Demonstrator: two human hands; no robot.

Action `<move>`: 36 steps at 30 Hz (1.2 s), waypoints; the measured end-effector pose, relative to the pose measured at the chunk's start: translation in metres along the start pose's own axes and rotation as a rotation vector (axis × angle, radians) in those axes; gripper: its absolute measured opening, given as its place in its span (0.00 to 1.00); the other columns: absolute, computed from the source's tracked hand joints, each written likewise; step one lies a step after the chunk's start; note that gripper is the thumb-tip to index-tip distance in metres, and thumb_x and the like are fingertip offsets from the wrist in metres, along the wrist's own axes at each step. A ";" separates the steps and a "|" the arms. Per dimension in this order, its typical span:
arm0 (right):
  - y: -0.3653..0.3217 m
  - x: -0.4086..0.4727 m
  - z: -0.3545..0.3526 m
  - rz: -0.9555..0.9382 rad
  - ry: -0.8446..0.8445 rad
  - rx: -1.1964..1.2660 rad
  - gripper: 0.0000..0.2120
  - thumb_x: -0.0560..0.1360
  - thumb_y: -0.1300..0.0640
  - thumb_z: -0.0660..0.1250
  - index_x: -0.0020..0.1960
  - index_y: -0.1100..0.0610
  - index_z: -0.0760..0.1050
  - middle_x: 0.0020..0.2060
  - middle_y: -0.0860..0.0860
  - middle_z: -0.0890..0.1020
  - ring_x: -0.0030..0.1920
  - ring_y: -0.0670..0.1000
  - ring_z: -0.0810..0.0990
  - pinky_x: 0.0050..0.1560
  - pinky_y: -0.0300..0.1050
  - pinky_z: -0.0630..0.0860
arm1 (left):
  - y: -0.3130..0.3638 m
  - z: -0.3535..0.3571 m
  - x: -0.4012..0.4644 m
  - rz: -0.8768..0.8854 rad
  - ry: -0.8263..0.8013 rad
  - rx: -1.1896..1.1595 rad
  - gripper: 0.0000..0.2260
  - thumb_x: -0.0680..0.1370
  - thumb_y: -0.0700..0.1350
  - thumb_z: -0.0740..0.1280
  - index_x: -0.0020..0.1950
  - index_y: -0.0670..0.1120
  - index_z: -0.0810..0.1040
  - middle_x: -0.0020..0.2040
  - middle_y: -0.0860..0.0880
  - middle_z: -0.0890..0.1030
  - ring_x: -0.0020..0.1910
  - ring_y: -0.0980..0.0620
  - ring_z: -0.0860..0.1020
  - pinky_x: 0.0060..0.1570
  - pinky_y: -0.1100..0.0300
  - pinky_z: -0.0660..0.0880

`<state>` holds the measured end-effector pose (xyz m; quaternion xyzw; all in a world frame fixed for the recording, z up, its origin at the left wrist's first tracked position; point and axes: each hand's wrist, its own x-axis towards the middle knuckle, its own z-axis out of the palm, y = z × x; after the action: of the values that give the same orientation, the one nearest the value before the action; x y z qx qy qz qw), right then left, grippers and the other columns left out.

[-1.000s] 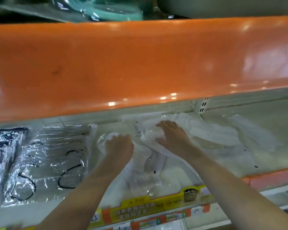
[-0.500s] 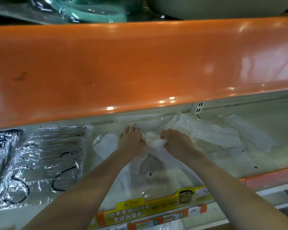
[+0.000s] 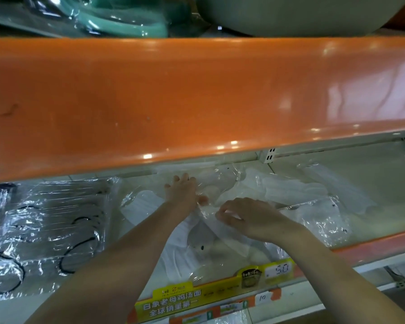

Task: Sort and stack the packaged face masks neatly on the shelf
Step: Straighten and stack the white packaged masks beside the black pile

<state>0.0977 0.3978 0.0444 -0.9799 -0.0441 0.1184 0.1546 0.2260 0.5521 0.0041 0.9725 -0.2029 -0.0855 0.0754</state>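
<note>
Left hand [image 3: 182, 191], cream shelf [image 3: 369, 178], orange ledge [image 3: 196, 99]

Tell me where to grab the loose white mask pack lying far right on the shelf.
Pinch the white mask pack at its near right corner, reaching in from the shelf's open front. It lies flat and apart from the pile, with the orange shelf overhanging, so there is probably no room to come down from above.
</note>
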 end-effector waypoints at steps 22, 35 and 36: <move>-0.014 0.069 0.053 0.049 0.318 -0.029 0.15 0.78 0.46 0.58 0.61 0.52 0.70 0.59 0.49 0.74 0.62 0.53 0.70 0.61 0.46 0.64 | -0.030 -0.009 -0.008 -0.239 -0.034 -0.533 0.16 0.77 0.48 0.66 0.51 0.33 0.78 0.52 0.34 0.80 0.52 0.38 0.79 0.46 0.53 0.73; -0.012 0.058 0.035 0.062 0.380 0.308 0.14 0.81 0.54 0.57 0.61 0.56 0.76 0.57 0.53 0.78 0.59 0.54 0.74 0.61 0.48 0.69 | -0.011 -0.050 -0.046 -0.111 0.489 -0.520 0.08 0.76 0.47 0.65 0.42 0.48 0.68 0.38 0.52 0.72 0.38 0.48 0.70 0.36 0.58 0.63; -0.013 0.055 0.031 0.063 0.438 0.380 0.13 0.81 0.55 0.58 0.60 0.56 0.76 0.56 0.54 0.78 0.58 0.53 0.75 0.59 0.46 0.69 | -0.013 -0.058 -0.055 -0.074 0.592 -0.378 0.06 0.76 0.45 0.65 0.44 0.48 0.69 0.41 0.51 0.74 0.40 0.47 0.71 0.37 0.57 0.64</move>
<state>0.1431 0.4260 0.0075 -0.9364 0.0436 -0.0852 0.3376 0.1927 0.5929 0.0652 0.9307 -0.1175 0.1613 0.3064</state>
